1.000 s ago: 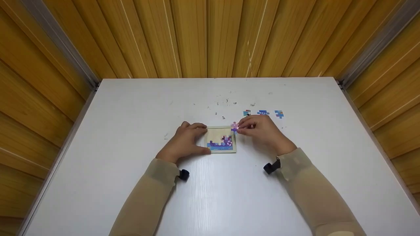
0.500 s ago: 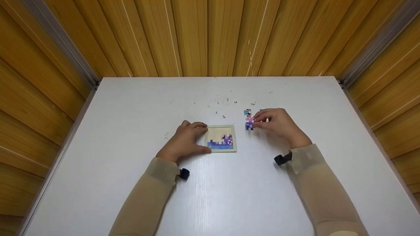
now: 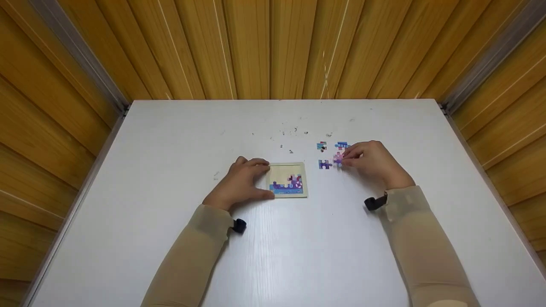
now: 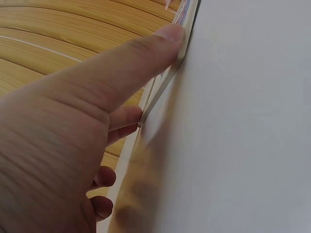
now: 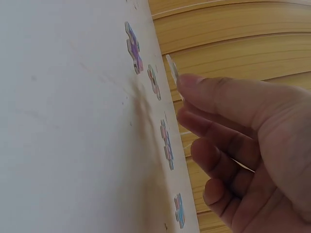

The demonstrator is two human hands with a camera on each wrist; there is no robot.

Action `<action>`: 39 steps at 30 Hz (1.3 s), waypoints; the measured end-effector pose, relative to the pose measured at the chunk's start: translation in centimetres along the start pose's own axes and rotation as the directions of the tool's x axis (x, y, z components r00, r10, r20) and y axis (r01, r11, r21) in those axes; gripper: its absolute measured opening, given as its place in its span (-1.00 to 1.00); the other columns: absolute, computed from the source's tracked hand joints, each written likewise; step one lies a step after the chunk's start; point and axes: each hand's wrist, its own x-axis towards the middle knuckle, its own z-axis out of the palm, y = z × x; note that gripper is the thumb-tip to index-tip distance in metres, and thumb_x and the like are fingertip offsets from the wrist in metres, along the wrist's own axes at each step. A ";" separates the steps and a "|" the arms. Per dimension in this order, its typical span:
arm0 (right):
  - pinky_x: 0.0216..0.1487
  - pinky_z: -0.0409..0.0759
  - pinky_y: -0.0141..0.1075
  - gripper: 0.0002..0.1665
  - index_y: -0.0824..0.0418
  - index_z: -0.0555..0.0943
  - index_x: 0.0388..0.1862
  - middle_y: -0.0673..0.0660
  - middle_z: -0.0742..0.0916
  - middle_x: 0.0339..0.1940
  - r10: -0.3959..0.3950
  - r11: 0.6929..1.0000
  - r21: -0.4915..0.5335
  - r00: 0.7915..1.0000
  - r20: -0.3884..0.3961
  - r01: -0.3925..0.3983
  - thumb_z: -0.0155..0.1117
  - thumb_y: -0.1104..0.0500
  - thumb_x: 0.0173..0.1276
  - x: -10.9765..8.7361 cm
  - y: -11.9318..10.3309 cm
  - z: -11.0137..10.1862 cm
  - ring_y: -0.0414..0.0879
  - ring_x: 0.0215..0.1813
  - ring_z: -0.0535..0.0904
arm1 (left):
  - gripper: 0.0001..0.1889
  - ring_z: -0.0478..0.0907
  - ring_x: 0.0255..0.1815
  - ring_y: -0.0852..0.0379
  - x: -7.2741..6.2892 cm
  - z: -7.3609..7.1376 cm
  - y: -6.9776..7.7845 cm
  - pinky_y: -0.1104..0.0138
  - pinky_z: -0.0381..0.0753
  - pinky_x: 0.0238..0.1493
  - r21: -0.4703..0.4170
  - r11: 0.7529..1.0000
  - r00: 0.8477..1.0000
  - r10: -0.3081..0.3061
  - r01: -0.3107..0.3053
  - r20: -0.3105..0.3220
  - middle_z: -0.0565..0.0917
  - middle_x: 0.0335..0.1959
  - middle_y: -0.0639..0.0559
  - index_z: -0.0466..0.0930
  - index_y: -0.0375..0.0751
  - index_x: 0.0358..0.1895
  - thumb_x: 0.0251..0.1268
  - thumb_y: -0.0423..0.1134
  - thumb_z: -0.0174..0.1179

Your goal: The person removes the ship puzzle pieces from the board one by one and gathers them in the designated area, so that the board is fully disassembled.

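Observation:
My left hand (image 3: 239,185) holds a small square puzzle tray (image 3: 279,173) at its left side, thumb at the near corner and fingers at the far one. Joined purple and blue pieces fill the tray's lower part and right side; bare wood shows at upper left. In the right wrist view, my right hand (image 5: 243,141) pinches a puzzle piece (image 5: 173,70) edge-on between thumb and fingers, raised off the table. From the head view this piece (image 3: 338,159) looks pink and purple. Below it to the left lies a loose purple puzzle piece (image 3: 325,164).
Behind the held piece lie a teal puzzle piece (image 3: 321,146) and a blue one (image 3: 341,145). Another blue piece (image 5: 180,211) appears in the right wrist view. Small dark specks (image 3: 295,129) dot the white table (image 3: 192,136). Yellow wooden panels (image 3: 256,51) stand around it.
The right hand has carried the pink and purple piece from the tray's upper right corner to the right, over among the loose pieces. The left hand and the tray have stayed in place.

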 end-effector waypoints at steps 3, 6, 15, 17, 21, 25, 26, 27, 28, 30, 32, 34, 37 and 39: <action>0.59 0.54 0.19 -0.88 0.13 0.97 -0.13 0.19 0.90 0.19 0.000 1.000 -0.023 1.000 -0.004 0.000 0.60 0.12 0.51 0.0 0.4 -0.1 0.22 0.45 0.70 | -0.06 0.38 0.47 -0.04 0.0 0.0 -0.1 0.03 0.45 0.59 -0.003 1.000 1.000 0.012 -0.012 -0.007 0.58 0.66 0.17 0.66 -0.01 0.58 0.12 0.24 0.74; 0.59 0.55 0.20 -0.91 0.10 0.97 -0.13 0.18 0.90 0.17 0.008 0.999 -0.031 1.000 0.002 -0.008 0.60 0.15 0.50 -0.1 0.7 -0.3 0.21 0.43 0.69 | -0.06 0.38 0.47 -0.04 0.0 0.0 -0.1 0.03 0.45 0.60 -0.011 1.000 1.000 0.012 -0.012 -0.007 0.57 0.67 0.17 0.66 -0.01 0.58 0.12 0.24 0.74; 0.64 0.53 0.23 -0.93 0.07 0.96 -0.12 0.17 0.89 0.13 0.035 0.998 -0.060 0.999 0.028 -0.033 0.63 0.16 0.49 -0.5 1.0 -0.9 0.22 0.47 0.67 | -0.05 0.37 0.49 -0.02 0.0 0.0 -0.1 0.05 0.46 0.61 -0.004 1.000 1.000 -0.010 0.010 0.004 0.56 0.68 0.20 0.64 0.01 0.60 0.13 0.26 0.74; 0.69 0.48 0.25 -0.93 0.09 0.96 -0.12 0.19 0.90 0.14 0.037 0.997 -0.064 0.999 0.034 -0.035 0.62 0.16 0.49 -0.5 1.0 -0.9 0.24 0.51 0.65 | -0.05 0.38 0.48 -0.01 0.0 0.0 0.0 0.05 0.47 0.61 -0.006 1.000 1.000 -0.014 0.014 0.008 0.56 0.68 0.20 0.64 0.02 0.60 0.13 0.26 0.73; 0.73 0.43 0.27 -0.92 0.12 0.95 -0.12 0.21 0.88 0.18 0.057 0.996 -0.068 0.998 0.042 -0.054 0.61 0.15 0.50 -0.4 1.1 -0.9 0.27 0.54 0.62 | -0.05 0.38 0.47 -0.01 0.0 0.0 0.0 0.05 0.48 0.60 -0.008 1.000 1.000 -0.018 0.018 0.009 0.55 0.68 0.21 0.64 0.04 0.61 0.13 0.26 0.73; 0.76 0.37 0.29 -0.92 0.11 0.95 -0.12 0.21 0.85 0.22 0.093 0.995 -0.051 0.994 0.054 -0.091 0.61 0.14 0.52 -0.3 1.3 -0.7 0.29 0.60 0.57 | -0.05 0.37 0.47 -0.01 0.0 0.0 0.0 0.05 0.48 0.59 -0.009 1.000 1.000 -0.012 0.012 0.008 0.56 0.67 0.21 0.64 0.03 0.60 0.13 0.25 0.73; 0.78 0.34 0.29 -0.92 0.11 0.95 -0.11 0.21 0.85 0.22 0.097 0.994 -0.046 0.994 0.055 -0.094 0.61 0.15 0.52 -0.2 1.3 -0.7 0.29 0.63 0.55 | -0.05 0.38 0.47 -0.02 0.0 0.0 0.0 0.05 0.48 0.59 -0.011 1.000 1.000 -0.011 0.011 0.008 0.56 0.67 0.21 0.64 0.03 0.60 0.13 0.25 0.74; 0.79 0.31 0.28 -0.92 0.11 0.95 -0.10 0.21 0.85 0.22 0.093 0.995 -0.044 0.994 0.057 -0.090 0.60 0.15 0.52 -0.2 1.4 -0.6 0.29 0.66 0.53 | -0.05 0.38 0.46 -0.02 0.0 0.0 0.0 0.06 0.48 0.59 -0.010 1.000 1.000 -0.009 0.010 0.006 0.56 0.67 0.21 0.64 0.03 0.60 0.13 0.25 0.74; 0.80 0.30 0.28 -0.91 0.12 0.94 -0.10 0.22 0.84 0.22 0.090 0.995 -0.040 0.994 0.059 -0.087 0.60 0.16 0.52 -0.2 1.4 -0.6 0.30 0.66 0.52 | -0.05 0.38 0.46 -0.02 0.0 0.0 0.0 0.06 0.48 0.58 -0.010 1.000 1.000 -0.007 0.007 0.005 0.56 0.67 0.20 0.64 0.02 0.60 0.13 0.25 0.74; 0.81 0.30 0.26 -0.90 0.15 0.94 -0.08 0.24 0.84 0.22 0.074 0.997 -0.040 0.995 0.060 -0.072 0.58 0.18 0.52 -0.2 1.5 -0.6 0.30 0.67 0.52 | -0.06 0.38 0.45 -0.02 -0.1 0.0 0.0 0.06 0.49 0.57 -0.011 1.000 1.000 -0.005 0.005 0.000 0.56 0.67 0.21 0.65 0.02 0.59 0.13 0.24 0.74; 0.80 0.31 0.25 -0.89 0.17 0.94 -0.07 0.25 0.83 0.22 0.069 0.997 -0.036 0.996 0.062 -0.067 0.57 0.20 0.52 -0.2 1.5 -0.5 0.30 0.64 0.54 | -0.06 0.38 0.44 -0.02 -0.1 -0.1 0.0 0.07 0.49 0.56 -0.009 1.000 1.000 -0.005 0.005 -0.003 0.56 0.67 0.21 0.65 0.02 0.59 0.13 0.24 0.74; 0.78 0.35 0.26 -0.89 0.19 0.94 -0.07 0.26 0.83 0.21 0.065 0.997 -0.039 0.996 0.064 -0.063 0.56 0.22 0.52 -0.2 1.6 -0.5 0.31 0.59 0.57 | -0.06 0.38 0.44 -0.01 -0.1 -0.1 0.0 0.07 0.50 0.55 -0.006 1.000 1.000 -0.006 0.006 -0.004 0.56 0.67 0.22 0.65 0.03 0.60 0.13 0.24 0.74; 0.77 0.37 0.25 -0.90 0.19 0.93 -0.08 0.26 0.84 0.18 0.061 0.997 -0.044 0.996 0.063 -0.058 0.55 0.24 0.52 -0.2 1.5 -0.6 0.31 0.59 0.58 | -0.05 0.38 0.44 0.00 -0.1 0.0 0.0 0.08 0.49 0.55 -0.004 1.000 1.000 -0.010 0.010 -0.001 0.56 0.67 0.24 0.64 0.04 0.60 0.13 0.24 0.74; 0.75 0.40 0.25 -0.91 0.18 0.93 -0.09 0.26 0.85 0.15 0.053 0.998 -0.049 0.996 0.065 -0.050 0.54 0.24 0.52 -0.3 1.5 -0.6 0.31 0.57 0.59 | -0.05 0.38 0.44 0.00 0.0 0.0 0.0 0.09 0.49 0.56 -0.002 1.000 1.000 -0.011 0.011 0.002 0.55 0.67 0.25 0.64 0.04 0.60 0.13 0.25 0.73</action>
